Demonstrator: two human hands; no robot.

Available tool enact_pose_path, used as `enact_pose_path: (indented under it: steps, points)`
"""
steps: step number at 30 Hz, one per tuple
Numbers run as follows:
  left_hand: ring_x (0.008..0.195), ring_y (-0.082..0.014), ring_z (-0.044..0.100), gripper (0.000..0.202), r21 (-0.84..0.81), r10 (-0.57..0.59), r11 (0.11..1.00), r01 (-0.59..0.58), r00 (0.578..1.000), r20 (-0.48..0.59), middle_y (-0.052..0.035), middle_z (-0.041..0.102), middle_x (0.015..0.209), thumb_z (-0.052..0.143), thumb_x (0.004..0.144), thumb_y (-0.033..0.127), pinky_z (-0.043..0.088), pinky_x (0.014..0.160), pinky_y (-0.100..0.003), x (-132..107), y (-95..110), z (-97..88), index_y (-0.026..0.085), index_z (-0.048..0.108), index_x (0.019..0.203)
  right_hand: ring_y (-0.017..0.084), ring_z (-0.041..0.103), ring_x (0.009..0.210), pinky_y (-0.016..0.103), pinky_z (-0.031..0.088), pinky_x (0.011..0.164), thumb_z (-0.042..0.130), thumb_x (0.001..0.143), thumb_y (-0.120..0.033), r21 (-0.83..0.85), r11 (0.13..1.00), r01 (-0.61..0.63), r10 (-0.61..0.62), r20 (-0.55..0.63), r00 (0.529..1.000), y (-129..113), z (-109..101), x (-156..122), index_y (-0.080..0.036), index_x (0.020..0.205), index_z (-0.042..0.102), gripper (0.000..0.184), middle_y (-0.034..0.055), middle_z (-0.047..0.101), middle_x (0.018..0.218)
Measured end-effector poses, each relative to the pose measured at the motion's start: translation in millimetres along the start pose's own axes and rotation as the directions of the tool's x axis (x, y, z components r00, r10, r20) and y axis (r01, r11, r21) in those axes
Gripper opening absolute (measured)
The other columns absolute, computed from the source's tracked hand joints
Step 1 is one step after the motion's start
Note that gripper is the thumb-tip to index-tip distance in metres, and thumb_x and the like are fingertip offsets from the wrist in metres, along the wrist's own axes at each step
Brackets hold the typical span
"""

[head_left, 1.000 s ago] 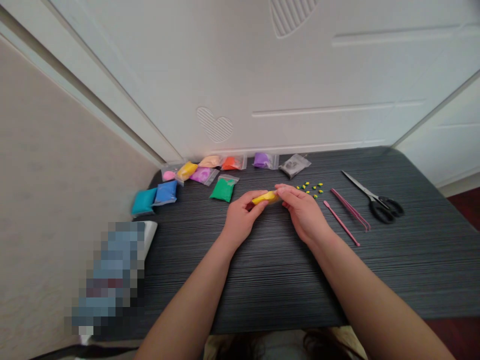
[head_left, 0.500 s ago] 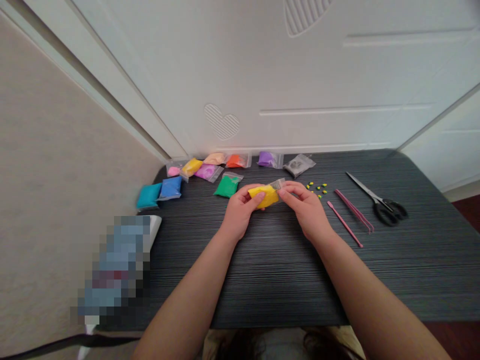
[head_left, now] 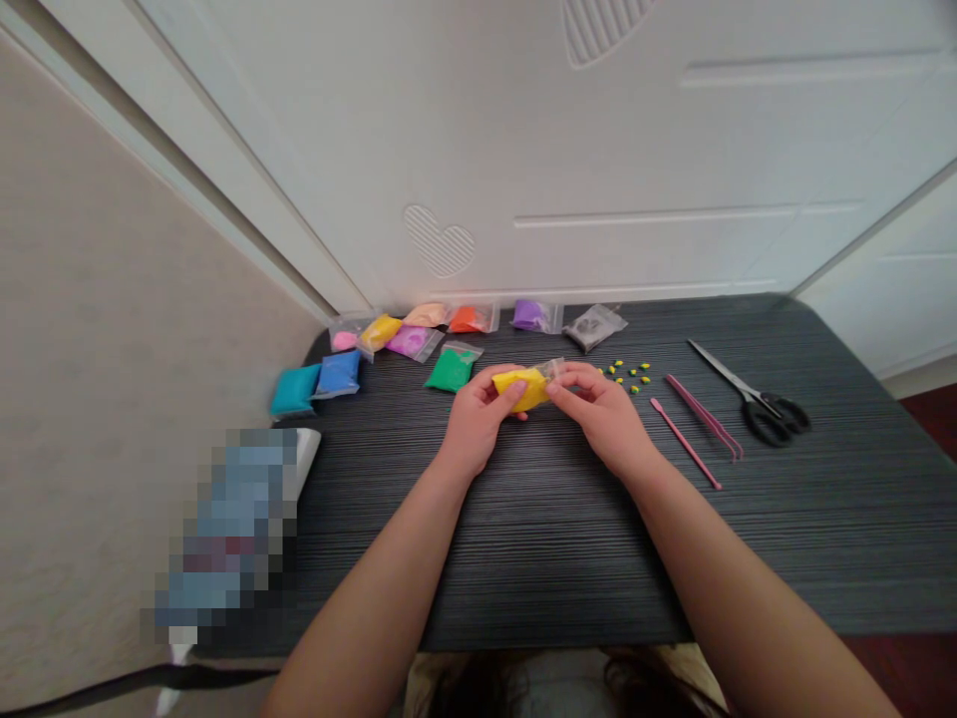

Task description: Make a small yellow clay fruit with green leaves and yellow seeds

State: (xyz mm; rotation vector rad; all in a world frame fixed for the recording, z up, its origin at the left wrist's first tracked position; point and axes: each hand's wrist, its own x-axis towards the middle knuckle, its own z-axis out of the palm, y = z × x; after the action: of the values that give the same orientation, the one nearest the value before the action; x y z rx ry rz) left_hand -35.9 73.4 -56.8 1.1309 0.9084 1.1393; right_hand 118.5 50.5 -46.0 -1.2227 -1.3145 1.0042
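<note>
A small clear bag of yellow clay (head_left: 526,387) is held between both hands above the dark striped table (head_left: 568,558). My left hand (head_left: 476,423) grips the bag's filled left end, thumb on top. My right hand (head_left: 602,413) pinches the bag's clear right end between fingertips. Several tiny yellow and green clay bits (head_left: 626,374) lie just right of my right hand.
Bags of clay lie along the table's back left: green (head_left: 450,368), blue (head_left: 337,373), teal (head_left: 294,389), magenta (head_left: 411,341), orange (head_left: 468,319), purple (head_left: 532,315), grey (head_left: 593,326). Pink tweezers (head_left: 704,416), a pink stick tool (head_left: 684,456) and black scissors (head_left: 755,394) lie at right. A blurred object (head_left: 231,529) sits at left.
The yellow bag has been lifted and turned so its broad face shows. My right fingers have shifted onto its clear end. The camera view shifted slightly.
</note>
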Motion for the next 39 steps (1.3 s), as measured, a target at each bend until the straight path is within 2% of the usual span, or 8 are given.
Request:
enact_pose_path:
  steps: [6, 10, 15, 21, 29, 39]
  points:
    - [0.071, -0.0125, 0.056, 0.028, 0.042, 0.021, 0.999, -0.021, 1.000, -0.011, -0.0040, 0.061, 0.092, 0.065, 0.070, 0.028, 0.051, 0.054, -0.022, 1.0, -0.2, 0.0, 0.016, 0.061, 0.095, 0.017, 0.054, 0.100, 0.033, 0.038, 0.090, 0.060, 0.075, -0.034, 0.082, 0.997, -0.012, 0.010, 0.031, 0.999, -0.7, 0.4, -1.9, -0.022, 0.071, 0.063, 0.013, 0.0011, 0.059, 0.103]
    - [0.073, -0.0132, 0.057, 0.028, 0.008, 0.011, 1.000, -0.011, 1.000, -0.008, -0.0040, 0.061, 0.093, 0.065, 0.070, 0.028, 0.051, 0.054, -0.022, 1.1, -0.7, 0.2, 0.017, 0.060, 0.095, 0.017, 0.053, 0.101, 0.033, 0.039, 0.090, 0.059, 0.075, -0.034, 0.108, 0.994, -0.010, 0.007, 0.031, 1.000, -1.3, 0.9, -2.3, -0.022, 0.072, 0.063, 0.013, 0.0011, 0.059, 0.104]
    - [0.077, -0.0146, 0.057, 0.024, -0.088, -0.034, 0.996, 0.035, 0.999, 0.017, -0.0041, 0.061, 0.092, 0.062, 0.073, 0.030, 0.050, 0.053, -0.021, 1.2, -0.3, -0.1, 0.018, 0.060, 0.094, 0.018, 0.053, 0.098, 0.034, 0.040, 0.087, 0.061, 0.073, -0.036, 0.047, 0.999, 0.009, -0.010, 0.010, 1.000, -0.3, -0.1, -0.8, -0.023, 0.073, 0.064, 0.013, 0.0018, 0.058, 0.103]
    - [0.077, -0.0156, 0.058, 0.025, -0.157, -0.091, 0.983, 0.099, 0.994, 0.059, -0.0055, 0.059, 0.096, 0.056, 0.077, 0.036, 0.054, 0.053, -0.026, -0.5, 1.7, 1.6, 0.018, 0.060, 0.095, 0.018, 0.055, 0.092, 0.036, 0.040, 0.086, 0.065, 0.070, -0.034, -0.030, 0.999, 0.032, -0.031, 0.031, 0.999, -0.9, -0.9, -0.5, -0.024, 0.073, 0.066, 0.010, 0.0014, 0.060, 0.097]
    - [0.076, -0.0126, 0.059, 0.023, -0.240, -0.092, 0.964, 0.112, 0.992, 0.090, -0.0048, 0.062, 0.093, 0.058, 0.078, 0.028, 0.052, 0.059, -0.023, -1.8, 4.3, 1.9, 0.019, 0.062, 0.099, 0.018, 0.056, 0.092, 0.035, 0.042, 0.085, 0.062, 0.073, -0.032, -0.007, 0.999, 0.033, -0.032, 0.064, 0.997, -2.5, -1.6, -1.7, -0.026, 0.078, 0.068, 0.010, 0.0011, 0.061, 0.099]
    - [0.077, -0.0138, 0.061, 0.026, -0.225, -0.130, 0.963, 0.148, 0.987, 0.096, -0.0052, 0.064, 0.091, 0.061, 0.075, 0.030, 0.052, 0.063, -0.026, -2.3, 3.4, 2.4, 0.018, 0.063, 0.098, 0.017, 0.057, 0.093, 0.036, 0.039, 0.090, 0.063, 0.072, -0.032, 0.028, 1.000, 0.006, -0.009, 0.108, 0.994, -3.3, -2.9, -1.7, -0.025, 0.073, 0.070, 0.010, 0.0011, 0.062, 0.094]
